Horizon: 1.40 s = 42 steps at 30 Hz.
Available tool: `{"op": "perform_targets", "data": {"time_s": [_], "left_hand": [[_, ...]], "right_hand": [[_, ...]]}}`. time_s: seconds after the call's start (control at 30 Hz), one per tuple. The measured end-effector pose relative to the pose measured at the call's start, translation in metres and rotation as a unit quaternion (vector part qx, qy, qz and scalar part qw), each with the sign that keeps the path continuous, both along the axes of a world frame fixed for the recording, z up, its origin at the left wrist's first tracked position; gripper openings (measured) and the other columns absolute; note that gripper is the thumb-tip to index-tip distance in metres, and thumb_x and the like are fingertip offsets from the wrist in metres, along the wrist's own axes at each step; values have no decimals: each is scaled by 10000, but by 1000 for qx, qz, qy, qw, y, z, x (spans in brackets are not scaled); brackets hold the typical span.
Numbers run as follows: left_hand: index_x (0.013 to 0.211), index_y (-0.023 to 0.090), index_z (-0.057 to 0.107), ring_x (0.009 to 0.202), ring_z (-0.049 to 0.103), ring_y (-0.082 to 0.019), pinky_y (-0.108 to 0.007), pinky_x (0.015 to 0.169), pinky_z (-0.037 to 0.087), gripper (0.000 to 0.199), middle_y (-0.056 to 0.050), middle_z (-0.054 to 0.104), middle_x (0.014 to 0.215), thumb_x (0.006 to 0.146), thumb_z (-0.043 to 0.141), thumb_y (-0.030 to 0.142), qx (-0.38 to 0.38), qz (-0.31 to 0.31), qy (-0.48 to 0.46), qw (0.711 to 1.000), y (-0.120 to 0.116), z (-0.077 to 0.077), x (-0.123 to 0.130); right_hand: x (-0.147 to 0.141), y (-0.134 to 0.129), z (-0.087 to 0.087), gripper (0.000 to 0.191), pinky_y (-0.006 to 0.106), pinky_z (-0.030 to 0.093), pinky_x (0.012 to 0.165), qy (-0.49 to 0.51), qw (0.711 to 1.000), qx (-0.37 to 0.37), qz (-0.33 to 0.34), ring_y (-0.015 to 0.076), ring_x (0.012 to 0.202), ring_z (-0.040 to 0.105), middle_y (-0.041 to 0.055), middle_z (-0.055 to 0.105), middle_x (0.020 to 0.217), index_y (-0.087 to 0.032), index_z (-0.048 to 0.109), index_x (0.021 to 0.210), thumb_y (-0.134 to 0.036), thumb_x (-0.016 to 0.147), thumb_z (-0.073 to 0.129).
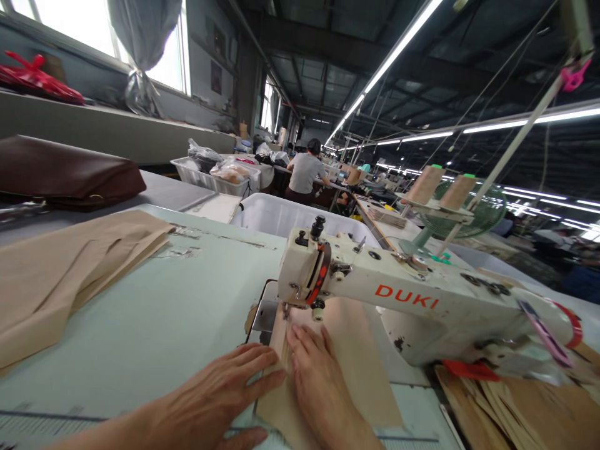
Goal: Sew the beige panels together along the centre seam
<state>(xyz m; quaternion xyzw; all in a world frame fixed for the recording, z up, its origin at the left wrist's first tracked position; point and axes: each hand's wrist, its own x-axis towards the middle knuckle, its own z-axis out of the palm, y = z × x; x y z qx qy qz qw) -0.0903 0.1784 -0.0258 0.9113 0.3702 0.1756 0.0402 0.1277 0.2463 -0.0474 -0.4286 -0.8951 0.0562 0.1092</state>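
Note:
A beige fabric piece point(363, 362) lies under the needle end of a white sewing machine point(356, 278) with "DUKI" in orange on its arm. My right hand point(319, 381) rests flat on this fabric, fingertips just short of the presser foot point(285, 310). To the left, my left hand point(225, 387) has its fingers stretched out, with the fingertips at the fabric's left edge and the thumb apart. Both hands are open and grip nothing. The fabric's far part passes beneath the machine arm, partly hidden.
Folded beige fabric point(79, 269) lies on the pale green table point(210, 300) at left. A brown leather bag point(70, 172) sits behind it. Beyond the machine stands a white bin point(281, 212). Thread cones point(424, 184) and a fan point(487, 209) are at right; a person point(304, 172) sits farther off.

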Motion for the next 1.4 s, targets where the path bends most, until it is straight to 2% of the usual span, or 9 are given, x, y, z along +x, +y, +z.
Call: {"op": "perform_targets", "data": {"time_s": [0.13,0.3,0.43,0.53,0.7,0.9,1.1,1.23,1.4], "left_hand": [[1458,278,425,1281,530,-292,-405,1120,420,674,-70,542,1408,840,691,310,-16,1,-38,999,12,9,1],[1438,259,448,1312,487,-327,-449,1105,431,679,-90,508,1436,811,703,322,-40,7,-23,999,28,5,0],[1448,249,430,1313,483,-336,-470,1094,437,683,-106,489,1450,825,691,346,-41,8,-21,999,40,0,1],[1478,266,387,1317,474,-343,-487,1093,433,725,-106,468,1465,823,689,343,-37,4,-21,999,46,-2,1],[1518,284,329,1339,447,-358,-511,1101,415,798,-107,439,1492,818,702,368,-27,3,-23,999,55,-8,-4],[1517,222,355,1381,395,-371,-534,1144,350,789,-150,425,1499,850,681,488,-25,8,-17,1000,66,-14,-8],[1505,228,379,1396,381,-342,-528,1201,243,760,-130,424,1499,864,664,520,-38,15,-23,999,71,-13,-6],[1512,225,370,1400,374,-348,-540,1200,241,784,-130,433,1492,852,679,514,-37,14,-27,999,72,-15,-7],[1494,217,393,1380,400,-344,-521,1192,272,751,-140,460,1459,869,650,545,-23,15,-23,999,71,-15,-6]], "right_hand": [[0,13,-3,530,542,320,1158,9,999,49,-1,264,1327,470,38,490,1466,-205,522,1405,-72,904,408],[1,19,-2,515,540,418,1064,51,996,70,-5,293,1222,530,60,557,1391,-242,538,1387,-78,902,480],[2,20,2,414,423,509,947,128,991,34,-10,236,1067,598,24,662,1208,-280,654,1213,-49,889,540],[3,19,4,390,419,487,995,145,989,16,15,216,1054,611,5,687,1141,-259,690,1121,-1,859,560],[2,24,-1,501,533,374,1107,109,993,34,14,239,1151,601,-6,660,1251,-280,635,1257,8,871,496],[6,32,-18,480,499,314,1157,115,990,79,9,219,1229,563,-24,605,1347,-306,570,1347,-91,927,480],[3,27,-12,443,487,392,1114,109,991,66,-39,223,1229,563,1,635,1302,-302,561,1362,-135,962,468],[1,25,-8,393,491,413,1102,109,991,66,-48,231,1211,580,9,651,1273,-288,621,1291,-129,958,485],[3,28,-14,405,507,427,1082,93,991,85,-40,250,1182,599,53,644,1281,-240,620,1291,-96,944,470]]}}
